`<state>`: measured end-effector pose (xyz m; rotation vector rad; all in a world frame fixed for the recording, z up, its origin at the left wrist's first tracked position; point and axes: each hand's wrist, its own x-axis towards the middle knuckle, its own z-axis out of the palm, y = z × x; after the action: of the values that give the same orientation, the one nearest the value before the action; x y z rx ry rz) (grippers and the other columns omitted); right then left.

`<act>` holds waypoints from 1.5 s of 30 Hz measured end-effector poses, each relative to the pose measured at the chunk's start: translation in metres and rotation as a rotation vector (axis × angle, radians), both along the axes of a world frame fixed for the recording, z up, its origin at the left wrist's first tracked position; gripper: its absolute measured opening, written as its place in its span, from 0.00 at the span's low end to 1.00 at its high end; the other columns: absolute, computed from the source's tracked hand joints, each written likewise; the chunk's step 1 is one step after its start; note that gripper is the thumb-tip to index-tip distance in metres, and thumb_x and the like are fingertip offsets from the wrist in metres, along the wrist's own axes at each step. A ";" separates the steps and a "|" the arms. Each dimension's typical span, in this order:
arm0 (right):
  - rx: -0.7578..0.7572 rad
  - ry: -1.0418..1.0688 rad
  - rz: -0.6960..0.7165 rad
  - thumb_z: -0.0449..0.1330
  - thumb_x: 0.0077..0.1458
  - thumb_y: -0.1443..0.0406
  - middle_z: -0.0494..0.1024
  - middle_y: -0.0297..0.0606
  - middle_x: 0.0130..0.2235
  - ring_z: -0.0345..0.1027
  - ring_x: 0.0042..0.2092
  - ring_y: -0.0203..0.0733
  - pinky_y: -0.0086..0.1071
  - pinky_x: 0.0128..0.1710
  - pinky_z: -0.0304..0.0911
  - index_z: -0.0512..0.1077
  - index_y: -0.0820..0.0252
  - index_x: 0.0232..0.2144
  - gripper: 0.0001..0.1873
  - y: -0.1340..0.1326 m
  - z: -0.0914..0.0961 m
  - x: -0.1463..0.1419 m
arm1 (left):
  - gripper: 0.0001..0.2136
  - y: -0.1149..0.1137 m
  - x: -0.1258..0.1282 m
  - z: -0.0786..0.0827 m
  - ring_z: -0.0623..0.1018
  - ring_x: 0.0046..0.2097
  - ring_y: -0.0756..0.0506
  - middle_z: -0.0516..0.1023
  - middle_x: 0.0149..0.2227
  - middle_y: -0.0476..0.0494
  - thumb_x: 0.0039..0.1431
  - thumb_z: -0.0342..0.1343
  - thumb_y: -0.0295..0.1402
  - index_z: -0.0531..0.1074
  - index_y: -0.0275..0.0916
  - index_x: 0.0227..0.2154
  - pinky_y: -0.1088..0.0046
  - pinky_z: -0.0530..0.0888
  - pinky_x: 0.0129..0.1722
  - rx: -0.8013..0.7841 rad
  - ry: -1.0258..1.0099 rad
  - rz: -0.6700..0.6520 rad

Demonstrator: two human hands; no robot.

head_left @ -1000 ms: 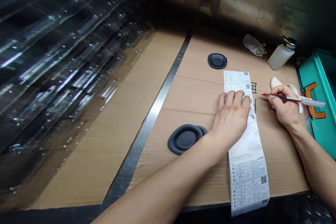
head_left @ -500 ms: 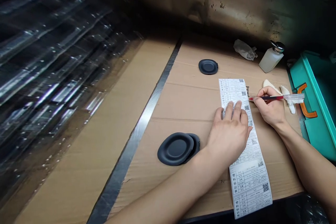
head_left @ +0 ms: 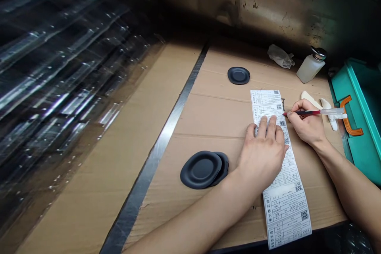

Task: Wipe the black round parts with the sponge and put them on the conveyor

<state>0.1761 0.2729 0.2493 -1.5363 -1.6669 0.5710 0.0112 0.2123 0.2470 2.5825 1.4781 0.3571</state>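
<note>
A long strip of printed labels (head_left: 287, 206) with QR codes lies on the cardboard surface (head_left: 214, 115), its near end hanging past the front edge. My left hand (head_left: 263, 152) rests on the strip, fingers spread and stretched forward, hiding several labels. In my right hand (head_left: 308, 125) is a red pen (head_left: 315, 112), gripped between thumb and fingers. The pen's tip is at the strip's right edge, near the second label. Left of my left forearm sit two overlapping black oval plastic parts (head_left: 201, 170), and a single black oval part (head_left: 238, 75) lies farther back.
At the right stands a teal bin (head_left: 357, 154) with an orange handle (head_left: 349, 117). A pump bottle (head_left: 311, 65) and crumpled white material (head_left: 280, 56) are at the back. White pieces (head_left: 330, 121) lie behind the pen. Clear plastic-wrapped stock (head_left: 59, 87) fills the left, beside a metal strip (head_left: 160, 143).
The whole view has shifted slightly, so everything appears a little farther right. My left hand stays on the label strip and my right hand still grips the pen at its edge.
</note>
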 end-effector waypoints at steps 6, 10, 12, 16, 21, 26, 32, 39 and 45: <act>0.011 -0.015 -0.001 0.59 0.50 0.66 0.67 0.28 0.24 0.57 0.26 0.33 0.30 0.25 0.54 0.66 0.56 0.25 0.05 -0.001 -0.001 -0.001 | 0.23 0.000 0.000 0.000 0.65 0.66 0.26 0.63 0.67 0.25 0.69 0.47 0.39 0.71 0.28 0.58 0.44 0.68 0.58 0.006 0.034 -0.013; 0.035 0.004 -0.018 0.60 0.49 0.66 0.69 0.29 0.26 0.59 0.27 0.34 0.30 0.26 0.56 0.66 0.56 0.25 0.05 -0.001 -0.001 0.000 | 0.23 0.000 0.000 0.004 0.64 0.67 0.26 0.62 0.68 0.24 0.70 0.45 0.38 0.70 0.27 0.58 0.44 0.68 0.58 -0.020 0.038 -0.016; 0.051 0.041 -0.051 0.61 0.48 0.65 0.69 0.29 0.26 0.59 0.26 0.34 0.31 0.25 0.56 0.66 0.56 0.25 0.06 -0.002 0.000 0.002 | 0.23 0.000 -0.001 0.008 0.63 0.68 0.27 0.61 0.68 0.24 0.70 0.45 0.38 0.70 0.27 0.59 0.44 0.67 0.59 -0.046 0.039 -0.016; 0.047 0.078 -0.076 0.61 0.49 0.65 0.68 0.29 0.24 0.57 0.24 0.34 0.32 0.24 0.53 0.66 0.55 0.25 0.06 -0.008 0.001 0.006 | 0.31 0.004 -0.009 0.014 0.58 0.70 0.26 0.55 0.70 0.24 0.65 0.52 0.48 0.65 0.28 0.63 0.43 0.63 0.63 -0.157 0.051 -0.075; 0.019 0.069 -0.034 0.61 0.48 0.65 0.65 0.27 0.23 0.54 0.23 0.33 0.31 0.23 0.50 0.65 0.55 0.26 0.07 -0.019 0.002 0.010 | 0.37 0.015 -0.017 0.011 0.52 0.72 0.27 0.51 0.72 0.25 0.61 0.56 0.49 0.60 0.28 0.66 0.44 0.56 0.67 -0.221 -0.012 -0.098; 0.000 0.055 -0.001 0.60 0.48 0.66 0.63 0.26 0.22 0.53 0.24 0.33 0.30 0.24 0.50 0.63 0.56 0.25 0.07 -0.021 0.001 0.010 | 0.33 0.019 -0.017 0.009 0.59 0.69 0.28 0.59 0.69 0.26 0.60 0.60 0.46 0.64 0.32 0.62 0.43 0.58 0.66 -0.202 -0.103 -0.086; -0.009 0.042 -0.002 0.59 0.48 0.67 0.63 0.26 0.22 0.53 0.24 0.33 0.31 0.24 0.50 0.62 0.56 0.24 0.07 -0.020 0.000 0.010 | 0.26 0.016 -0.017 0.011 0.58 0.70 0.27 0.59 0.69 0.26 0.62 0.58 0.46 0.70 0.33 0.57 0.42 0.58 0.66 -0.190 -0.062 -0.109; -0.006 0.028 -0.002 0.60 0.49 0.67 0.62 0.25 0.21 0.52 0.24 0.33 0.31 0.25 0.49 0.63 0.56 0.24 0.07 -0.019 0.000 0.009 | 0.28 0.015 -0.016 0.012 0.56 0.71 0.27 0.56 0.70 0.27 0.63 0.56 0.47 0.69 0.33 0.60 0.42 0.57 0.67 -0.183 -0.019 -0.106; -0.022 0.028 0.015 0.60 0.49 0.67 0.63 0.26 0.22 0.53 0.25 0.33 0.31 0.25 0.50 0.62 0.56 0.24 0.08 -0.020 0.000 0.009 | 0.28 0.015 -0.015 0.014 0.56 0.71 0.27 0.56 0.71 0.27 0.64 0.55 0.47 0.68 0.33 0.60 0.43 0.57 0.67 -0.195 0.004 -0.104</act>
<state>0.1856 0.2530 0.2492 -1.5258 -1.6576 0.6176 -0.0041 0.2270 0.2610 2.4932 1.3019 0.1855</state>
